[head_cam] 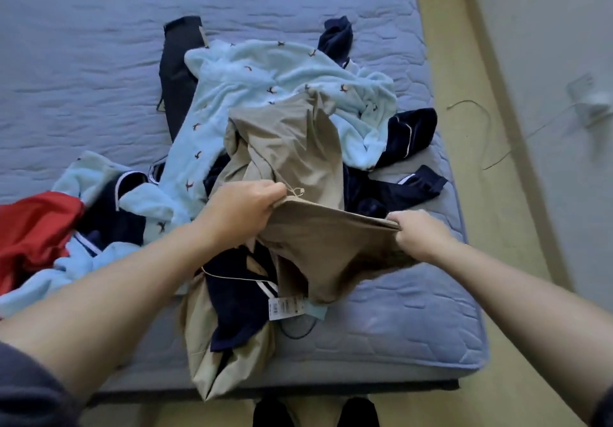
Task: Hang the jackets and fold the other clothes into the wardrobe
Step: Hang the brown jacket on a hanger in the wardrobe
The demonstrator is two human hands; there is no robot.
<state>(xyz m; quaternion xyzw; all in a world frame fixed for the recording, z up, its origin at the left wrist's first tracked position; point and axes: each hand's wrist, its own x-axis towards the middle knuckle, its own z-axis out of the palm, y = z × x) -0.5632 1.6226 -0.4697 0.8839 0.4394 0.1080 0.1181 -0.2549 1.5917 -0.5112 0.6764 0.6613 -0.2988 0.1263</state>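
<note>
A beige garment (pixel 318 237) is stretched between my hands above the pile of clothes on the bed. My left hand (pixel 243 207) grips one end of its top edge, and my right hand (pixel 418 232) grips the other end. A white tag (pixel 287 307) hangs from its lower part. Under it lie a light blue fleece piece with small bird prints (pixel 265 75), several dark navy pieces with white trim (pixel 238 307) and a second beige piece (pixel 229 360) that hangs over the near edge of the bed. A red garment (pixel 33 227) lies at the far left.
The bed has a blue-grey quilted cover (pixel 83 78) and fills most of the view. A yellowish floor (pixel 464 111) runs along its right side, with a thin cord (pixel 487 134) on it. The wall is at the far right. No wardrobe is in view.
</note>
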